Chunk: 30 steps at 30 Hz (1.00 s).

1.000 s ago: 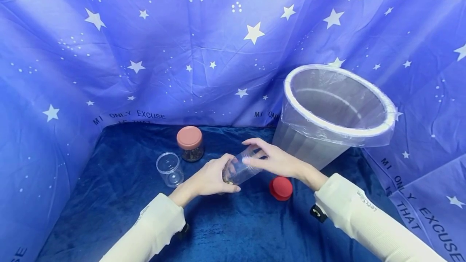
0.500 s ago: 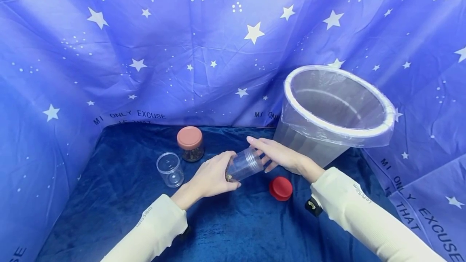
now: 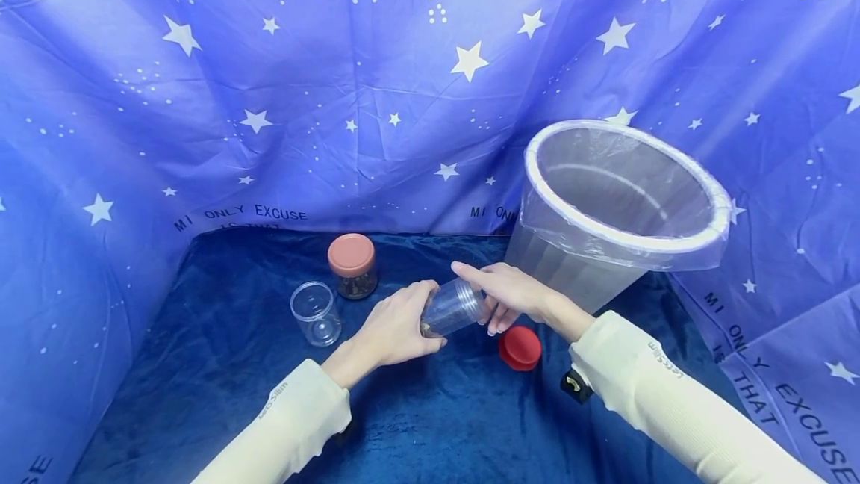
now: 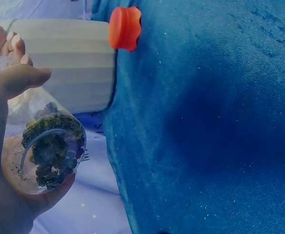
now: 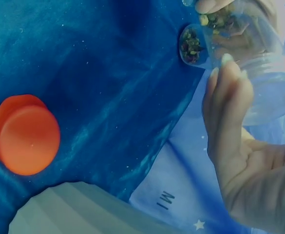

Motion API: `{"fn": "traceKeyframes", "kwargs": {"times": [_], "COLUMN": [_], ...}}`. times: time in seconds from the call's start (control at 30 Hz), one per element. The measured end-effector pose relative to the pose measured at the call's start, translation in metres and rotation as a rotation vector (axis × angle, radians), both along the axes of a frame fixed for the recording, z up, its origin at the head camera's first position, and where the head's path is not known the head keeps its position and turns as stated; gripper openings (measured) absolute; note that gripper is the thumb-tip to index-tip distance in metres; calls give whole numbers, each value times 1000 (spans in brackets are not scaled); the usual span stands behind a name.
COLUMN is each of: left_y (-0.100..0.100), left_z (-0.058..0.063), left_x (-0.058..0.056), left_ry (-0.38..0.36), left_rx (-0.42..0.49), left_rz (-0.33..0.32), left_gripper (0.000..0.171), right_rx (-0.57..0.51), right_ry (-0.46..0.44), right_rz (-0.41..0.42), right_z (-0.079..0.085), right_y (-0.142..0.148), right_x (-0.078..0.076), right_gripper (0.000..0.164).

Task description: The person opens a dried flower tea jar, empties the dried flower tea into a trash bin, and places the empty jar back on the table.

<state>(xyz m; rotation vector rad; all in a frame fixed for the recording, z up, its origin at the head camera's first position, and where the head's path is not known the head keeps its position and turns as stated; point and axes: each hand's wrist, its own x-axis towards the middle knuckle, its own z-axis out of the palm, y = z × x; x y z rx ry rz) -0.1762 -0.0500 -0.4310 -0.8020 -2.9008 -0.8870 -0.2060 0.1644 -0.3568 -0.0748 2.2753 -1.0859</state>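
My left hand [image 3: 399, 323] grips a clear plastic jar [image 3: 453, 308] around its base end, tilted with its threaded, lidless mouth to the right. Dark green and brown dried pieces [image 4: 54, 141] are gathered at the jar's bottom in the left wrist view. My right hand [image 3: 513, 293] is at the mouth, thumb above and relaxed fingers [image 5: 232, 92] below, not curled round it. A red lid [image 3: 520, 349] lies on the blue cloth just below the right hand. Left of the left hand stands an uncovered clear jar [image 3: 316, 312].
Behind the left hand stands a jar with a pink lid [image 3: 352, 256] and dark contents. A tall whitish bin [image 3: 571, 275], its rim covered by a clear plastic bag, stands at right beside the right forearm. Blue starry curtains [image 3: 390, 58] enclose the cloth-covered surface [image 3: 416, 424].
My right hand has slid off the jar's side to its mouth, its fingers dropping lower, exposing the threaded neck. The left hand keeps its hold, with the jar slightly farther right.
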Motion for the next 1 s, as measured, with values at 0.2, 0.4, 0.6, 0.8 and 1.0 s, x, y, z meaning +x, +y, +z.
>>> {"fn": "traceKeyframes", "kwargs": {"times": [0.2,0.4,0.6,0.8,1.0], "left_y": [-2,-6,-6,-7,-9], "left_z": [2,3,2,3,4], "left_x": [-1,-2,-4,-2,-1], "left_ry": [2,-23,-15,-44,-65], "left_rx": [8,15,14,36,70], "left_rz": [-5,-14,-13,-16,-24], "left_gripper": [71,71,70,70,70], "right_rx": [-48,-86,-87,-117,-173], "right_ry": [62,125,150,192,233], "right_rz": [14,74,99,165,218], "right_z": [-4,-6,-5,-4,-1], "right_y": [-2,-1,3,7,9], "right_x": [1,0,0,0,1], "right_gripper": [57,49,50,46,42]}}
